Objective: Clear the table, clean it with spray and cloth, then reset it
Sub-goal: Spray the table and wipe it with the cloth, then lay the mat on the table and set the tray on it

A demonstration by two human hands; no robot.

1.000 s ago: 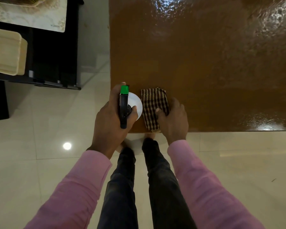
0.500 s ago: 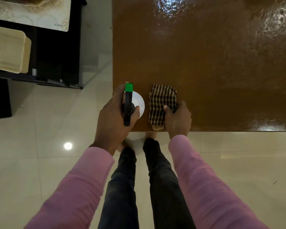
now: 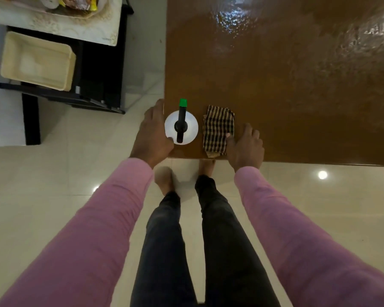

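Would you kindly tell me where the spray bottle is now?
Head view: spray bottle stands on the table's near-left corner, between the left hand and checked cloth.

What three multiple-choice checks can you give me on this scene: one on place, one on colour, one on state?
1. Where does the checked cloth lie relative to the spray bottle?
A. to its left
B. to its right
C. on top of it
2. What colour is the bottle's nozzle tip?
A. red
B. green
C. blue
3. How is the spray bottle?
A. lying on its side
B. standing upright on the table
C. held up off the table
Answers: 1 B, the cloth lies right of the bottle. 2 B, the tip is bright green. 3 B, its round white body sits on the table, with the left hand beside it, not wrapped round it.
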